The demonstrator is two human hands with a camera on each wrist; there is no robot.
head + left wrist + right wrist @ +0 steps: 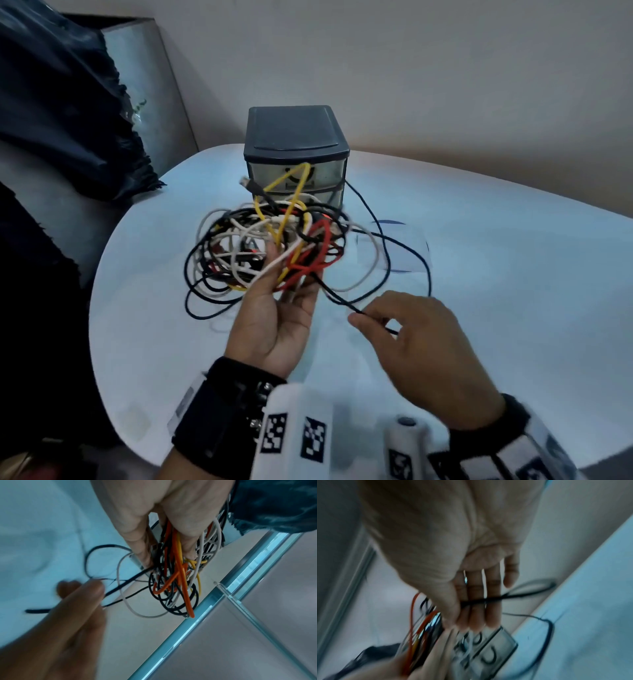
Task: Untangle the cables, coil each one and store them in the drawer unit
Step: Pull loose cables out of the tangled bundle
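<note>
Black cable (346,301) pinched in right hand (424,356), drawn from tangle (270,246) gripped by left hand (274,318). Untangling step; next, probably pull strand free slowly, avoid tightening knots.

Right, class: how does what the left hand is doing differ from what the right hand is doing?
The left hand is palm up, holding the whole cable tangle; the right hand is palm down, pinching one black cable. The left hand is nearer the drawer unit; the right is nearer the person. Both are above the white table.
</note>
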